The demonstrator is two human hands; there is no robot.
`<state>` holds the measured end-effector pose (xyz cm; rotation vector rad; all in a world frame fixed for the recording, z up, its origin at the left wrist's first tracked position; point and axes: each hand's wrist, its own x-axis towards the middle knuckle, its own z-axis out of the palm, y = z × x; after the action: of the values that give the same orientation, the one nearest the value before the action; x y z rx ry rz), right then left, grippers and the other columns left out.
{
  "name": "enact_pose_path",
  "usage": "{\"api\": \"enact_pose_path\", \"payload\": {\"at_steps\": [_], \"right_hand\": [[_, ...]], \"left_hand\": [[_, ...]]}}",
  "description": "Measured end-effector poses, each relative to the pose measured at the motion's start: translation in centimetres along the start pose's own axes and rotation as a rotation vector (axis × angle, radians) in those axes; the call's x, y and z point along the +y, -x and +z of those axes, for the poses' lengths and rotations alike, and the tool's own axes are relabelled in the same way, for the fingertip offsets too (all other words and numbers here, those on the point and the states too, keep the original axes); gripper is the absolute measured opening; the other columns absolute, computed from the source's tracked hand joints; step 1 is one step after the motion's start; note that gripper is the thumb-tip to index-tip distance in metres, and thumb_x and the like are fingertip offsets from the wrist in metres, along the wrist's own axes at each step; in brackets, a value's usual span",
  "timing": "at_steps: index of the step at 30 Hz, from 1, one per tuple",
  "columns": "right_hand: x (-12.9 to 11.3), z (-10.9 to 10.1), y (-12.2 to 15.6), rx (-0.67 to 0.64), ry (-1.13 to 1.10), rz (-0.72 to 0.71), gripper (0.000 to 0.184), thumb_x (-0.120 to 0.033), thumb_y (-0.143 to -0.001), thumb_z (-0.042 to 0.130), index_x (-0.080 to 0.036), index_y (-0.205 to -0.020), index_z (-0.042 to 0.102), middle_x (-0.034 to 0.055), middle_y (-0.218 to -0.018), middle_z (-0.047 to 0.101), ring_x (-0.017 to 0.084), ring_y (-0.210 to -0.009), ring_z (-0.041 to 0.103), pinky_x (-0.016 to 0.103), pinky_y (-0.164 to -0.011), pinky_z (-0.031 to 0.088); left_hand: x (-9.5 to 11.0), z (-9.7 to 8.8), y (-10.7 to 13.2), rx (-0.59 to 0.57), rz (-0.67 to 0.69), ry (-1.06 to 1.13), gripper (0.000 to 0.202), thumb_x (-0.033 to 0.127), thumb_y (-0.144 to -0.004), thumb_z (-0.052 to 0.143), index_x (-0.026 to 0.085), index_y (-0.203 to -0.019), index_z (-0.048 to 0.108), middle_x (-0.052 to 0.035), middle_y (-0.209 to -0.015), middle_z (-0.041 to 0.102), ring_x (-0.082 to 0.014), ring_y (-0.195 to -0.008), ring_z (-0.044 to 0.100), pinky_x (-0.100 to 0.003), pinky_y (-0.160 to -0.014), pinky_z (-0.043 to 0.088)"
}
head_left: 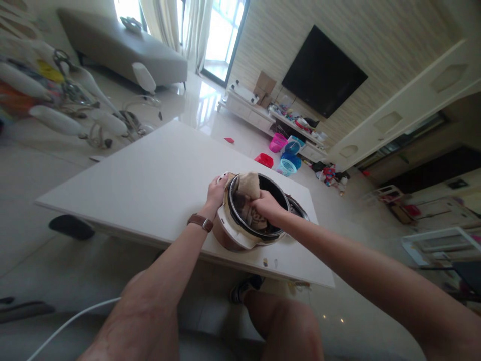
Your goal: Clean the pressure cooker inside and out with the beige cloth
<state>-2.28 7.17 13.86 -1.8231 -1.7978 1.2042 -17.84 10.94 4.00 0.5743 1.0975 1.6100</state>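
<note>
A round electric cooker [233,239] with a pale rim and a dark inner pot [280,193] stands near the front edge of the white table. My left hand [217,193] grips the left side of the cooker at its rim. Inside the pot, my right hand [265,204] is closed on a beige cloth [249,184], part of which sticks up above the rim. Patterned material shows lower in the pot, under my right hand; whether it belongs to the same cloth I cannot tell. To the right of the pot, partly behind my right forearm, is a round dark lid-like part [300,209].
Two small bits [265,262] lie on the white table [161,170] near its front edge. Beyond it, a red container [264,160], a pink basket [278,143] and blue baskets [288,167] stand on the floor. White-padded exercise equipment [93,118] is at left. My knee [289,321] is below the table edge.
</note>
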Motion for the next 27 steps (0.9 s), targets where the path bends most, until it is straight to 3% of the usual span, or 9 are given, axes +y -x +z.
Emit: {"api": "enact_pose_path", "payload": {"at_steps": [3,7,11,20,24,27], "right_hand": [[0.8,2.4,-0.7,-0.112,0.024,-0.092,0.045,-0.011,-0.074,0.063,-0.016,-0.118,0.068,0.0078,-0.108,0.077,0.025,-0.100,0.071,0.034,-0.092,0.057],[1.6,2.8,-2.2,-0.162,0.207,-0.212,0.047,-0.013,-0.076,0.070,-0.016,-0.122,0.067,0.0102,-0.120,0.075,0.026,-0.110,0.069,0.035,-0.101,0.053],[1.4,1.5,-2.6,-0.345,0.447,-0.243,0.032,-0.012,-0.081,0.067,-0.011,-0.113,0.072,0.0129,-0.121,0.075,0.026,-0.110,0.070,0.032,-0.100,0.052],[1.9,-1.9,-1.2,-0.706,0.991,-0.221,0.024,-0.015,-0.082,0.066,-0.013,-0.103,0.077,0.0126,-0.110,0.079,0.026,-0.096,0.073,0.027,-0.080,0.053],[2.6,-4.1,-0.6,-0.718,1.016,-0.180,0.027,-0.014,-0.077,0.065,-0.015,-0.101,0.077,0.0107,-0.106,0.080,0.023,-0.090,0.072,0.024,-0.072,0.050],[2.3,-6.2,-0.5,-0.725,0.901,-0.099,0.030,-0.011,-0.069,0.065,-0.015,-0.097,0.077,0.0063,-0.099,0.080,0.022,-0.089,0.071,0.024,-0.073,0.050]], "left_hand": [[-0.4,-0.1,-0.2,-0.010,0.000,0.029,0.036,0.051,-0.072,0.076,0.018,-0.085,0.069,-0.0040,-0.085,0.072,-0.0187,-0.080,0.062,-0.030,-0.076,0.050],[-0.4,-0.1,-0.2,0.001,0.021,0.020,0.038,0.051,-0.072,0.076,0.017,-0.087,0.070,-0.0062,-0.091,0.074,-0.0201,-0.086,0.063,-0.031,-0.080,0.051],[-0.1,-0.1,-0.1,0.004,0.020,-0.013,0.037,0.051,-0.073,0.075,0.017,-0.086,0.069,-0.0063,-0.089,0.073,-0.0206,-0.085,0.063,-0.031,-0.080,0.051],[0.5,0.1,0.2,0.029,0.008,-0.067,0.029,0.046,-0.077,0.071,0.017,-0.084,0.069,-0.0053,-0.087,0.073,-0.0210,-0.087,0.063,-0.031,-0.081,0.051],[0.3,0.1,0.1,0.005,0.012,-0.053,0.029,0.044,-0.078,0.069,0.017,-0.085,0.067,-0.0054,-0.088,0.073,-0.0202,-0.087,0.064,-0.032,-0.085,0.050],[0.0,0.0,-0.1,0.002,-0.003,-0.050,0.032,0.047,-0.077,0.070,0.017,-0.086,0.067,-0.0054,-0.088,0.072,-0.0203,-0.086,0.064,-0.033,-0.086,0.050]]}}
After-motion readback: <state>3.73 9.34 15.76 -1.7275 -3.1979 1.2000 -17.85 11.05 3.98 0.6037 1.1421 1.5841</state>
